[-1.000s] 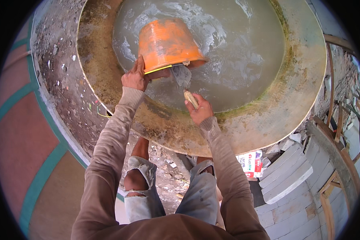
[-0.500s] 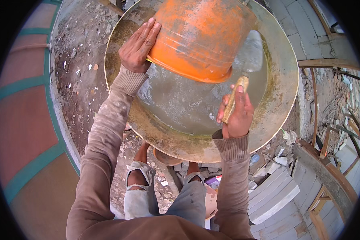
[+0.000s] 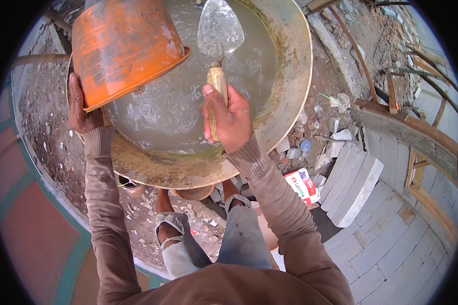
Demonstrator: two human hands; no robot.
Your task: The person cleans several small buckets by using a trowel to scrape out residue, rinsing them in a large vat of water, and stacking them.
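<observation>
A worn orange bucket (image 3: 124, 48) is tipped over the left part of a large round basin, its mouth facing toward me and down. My left hand (image 3: 81, 107) grips the bucket at the left end of its rim, partly hidden by it. In my right hand (image 3: 229, 117) is a pointing trowel, held by its wooden handle with the thumb on top. The trowel's wet metal blade (image 3: 220, 28) points away from me, above the murky grey water (image 3: 163, 122). The basin's stained rim (image 3: 285, 96) curves round the water.
Rubble and broken tile surround the basin. Stacked pale blocks (image 3: 351, 183) and a red-and-white package (image 3: 301, 186) lie at the right, beside a grey block wall (image 3: 392, 229). Wooden sticks (image 3: 356, 51) lean at the far right. Red-brown panels with green edging (image 3: 40, 223) lie left.
The bucket has moved left across the basin with my left hand. The trowel has also come left, away from the basin's right side. My view has shifted right.
</observation>
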